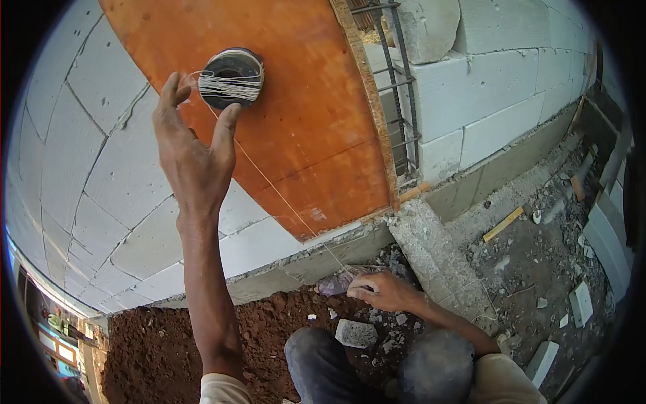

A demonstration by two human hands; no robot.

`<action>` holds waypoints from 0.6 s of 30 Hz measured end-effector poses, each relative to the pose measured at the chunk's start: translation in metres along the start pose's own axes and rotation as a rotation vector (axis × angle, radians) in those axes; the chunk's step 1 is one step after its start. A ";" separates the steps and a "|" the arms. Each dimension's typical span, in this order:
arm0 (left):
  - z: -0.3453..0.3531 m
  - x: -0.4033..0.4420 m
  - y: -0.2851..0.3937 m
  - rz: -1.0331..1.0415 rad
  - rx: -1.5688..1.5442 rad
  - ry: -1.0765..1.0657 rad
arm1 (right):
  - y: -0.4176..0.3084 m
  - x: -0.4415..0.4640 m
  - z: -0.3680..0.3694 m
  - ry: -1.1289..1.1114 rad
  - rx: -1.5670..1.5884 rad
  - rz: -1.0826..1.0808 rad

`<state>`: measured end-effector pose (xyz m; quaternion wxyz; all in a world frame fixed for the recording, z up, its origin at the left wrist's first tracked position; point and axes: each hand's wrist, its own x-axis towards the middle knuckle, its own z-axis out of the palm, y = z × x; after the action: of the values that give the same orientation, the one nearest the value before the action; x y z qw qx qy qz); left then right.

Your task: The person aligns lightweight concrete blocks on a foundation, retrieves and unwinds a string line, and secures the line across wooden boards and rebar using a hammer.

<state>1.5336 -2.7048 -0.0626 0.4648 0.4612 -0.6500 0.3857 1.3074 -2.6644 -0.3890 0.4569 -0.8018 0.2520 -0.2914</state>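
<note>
A dark round spool (pixel 232 75) wound with pale string is in front of the orange board. My left hand (pixel 194 151) is raised just below and left of it, thumb and fingers spread apart. The thumb tip is at the spool's lower rim; whether it touches, I cannot tell. From the spool, a thin string (pixel 276 190) runs taut down across the board to my right hand (pixel 382 291). That hand is low, near the wall's foot, fingers closed on the string. Behind it lies a crumpled plastic bag (pixel 334 284).
The orange board (pixel 309 101) leans against a white block wall (pixel 128 182). Right of it stands a rebar cage (pixel 402 94). A concrete beam (pixel 431 249) juts out beside loose brown soil (pixel 155 343). A broken block (pixel 356 333) lies by my knees; rubble and a wood strip (pixel 503 224) are at right.
</note>
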 end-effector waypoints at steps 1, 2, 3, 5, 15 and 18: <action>-0.006 -0.023 0.016 -0.052 -0.073 -0.062 | -0.007 -0.001 -0.005 -0.044 -0.014 0.043; -0.013 -0.046 0.031 -0.108 -0.143 -0.121 | -0.007 -0.001 -0.006 -0.080 -0.053 0.044; -0.020 -0.075 0.047 -0.097 -0.207 -0.228 | -0.011 -0.002 -0.010 -0.095 -0.018 0.045; -0.021 -0.132 0.077 -0.015 -0.398 -0.558 | -0.007 -0.001 -0.012 -0.024 0.025 -0.028; -0.020 -0.220 0.017 -0.498 -0.359 -0.795 | -0.016 -0.023 -0.088 0.026 0.267 0.304; -0.029 -0.208 -0.041 -0.574 -0.139 -0.682 | -0.001 -0.049 -0.115 0.099 0.338 0.370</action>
<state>1.6098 -2.6392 -0.2518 0.3419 0.6912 -0.6363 0.0227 1.1926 -2.6984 -0.3525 0.6172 -0.6390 0.3640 -0.2796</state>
